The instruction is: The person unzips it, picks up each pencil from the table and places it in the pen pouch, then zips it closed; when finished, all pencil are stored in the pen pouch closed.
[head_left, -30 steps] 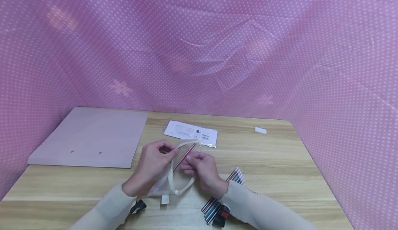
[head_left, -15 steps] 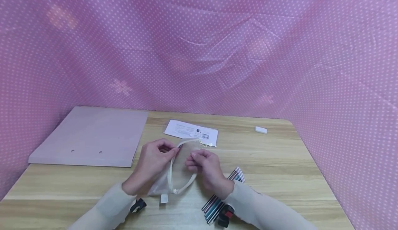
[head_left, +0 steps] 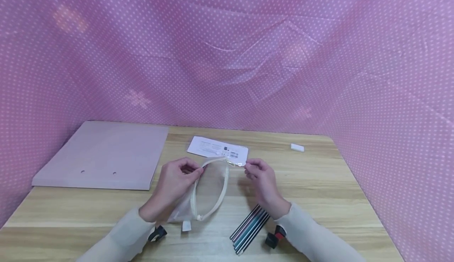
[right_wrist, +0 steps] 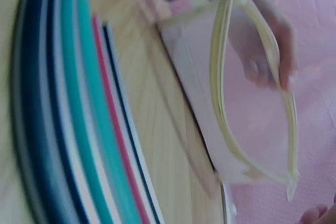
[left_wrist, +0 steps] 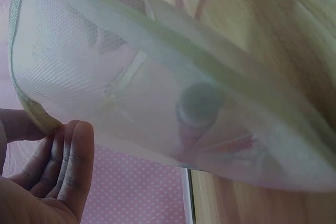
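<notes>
Pouch of pale, see-through mesh: that is what my left grip has pinched, thumb against fingers on the bound rim of its gaping mouth. It sits about midway between the left and right edges of the counter, toward the near edge; whether its underside touches the wood I cannot tell. My right grip is loosely curled, nothing visible in it, its fingertips near the packet. I judge the mesh light and limp, ready to sag if pinched by one wall, so the stiffer rim is where to hold it. The pencils lie side by side near the counter's near edge, partly under my right wrist; they look slim, rigid and light, smooth enough to roll, their points perhaps fragile, so I would take each round the middle of its shaft. The packet lies toward the far edge, the eraser near the far right corner, and the folder fills the far left corner.
</notes>
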`<control>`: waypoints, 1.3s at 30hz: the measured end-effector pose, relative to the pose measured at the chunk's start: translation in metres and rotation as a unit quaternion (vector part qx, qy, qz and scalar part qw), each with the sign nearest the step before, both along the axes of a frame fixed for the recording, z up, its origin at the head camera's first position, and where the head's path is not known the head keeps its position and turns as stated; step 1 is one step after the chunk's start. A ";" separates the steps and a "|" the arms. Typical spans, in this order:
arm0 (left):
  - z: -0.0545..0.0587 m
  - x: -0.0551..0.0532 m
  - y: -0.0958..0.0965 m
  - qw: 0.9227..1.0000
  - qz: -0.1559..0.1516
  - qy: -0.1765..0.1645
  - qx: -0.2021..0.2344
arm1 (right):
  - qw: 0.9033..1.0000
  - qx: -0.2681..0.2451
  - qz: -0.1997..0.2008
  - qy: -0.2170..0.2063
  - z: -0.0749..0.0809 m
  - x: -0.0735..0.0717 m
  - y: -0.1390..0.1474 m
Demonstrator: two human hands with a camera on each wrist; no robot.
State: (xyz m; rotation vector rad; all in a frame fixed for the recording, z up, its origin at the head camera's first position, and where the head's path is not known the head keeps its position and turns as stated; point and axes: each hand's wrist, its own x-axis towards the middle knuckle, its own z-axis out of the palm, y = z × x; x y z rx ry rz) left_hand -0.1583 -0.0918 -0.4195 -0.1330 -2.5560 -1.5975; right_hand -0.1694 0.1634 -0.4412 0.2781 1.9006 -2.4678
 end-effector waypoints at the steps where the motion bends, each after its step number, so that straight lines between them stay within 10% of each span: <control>1: 0.000 0.000 0.000 1.000 -0.001 0.000 0.001 | 1.000 0.012 -0.004 0.004 0.000 0.000 0.004; 14: 0.004 0.002 0.001 1.000 0.001 -0.010 -0.006 | 0.983 0.175 0.034 0.046 0.006 0.002 0.036; 20: 0.004 0.002 0.001 1.000 0.002 -0.012 -0.003 | 0.947 0.294 0.070 0.110 0.005 0.006 0.043; 29: 0.003 0.003 0.000 1.000 -0.001 -0.009 -0.004 | 0.836 0.434 0.221 0.252 -0.001 0.016 0.045; 36: 0.003 0.003 0.000 1.000 -0.004 -0.005 0.001 | 0.699 0.495 0.418 0.302 -0.008 0.022 0.043; 39: 0.003 0.003 0.001 1.000 -0.006 -0.007 0.004 | 0.656 0.512 0.463 0.305 -0.011 0.023 0.043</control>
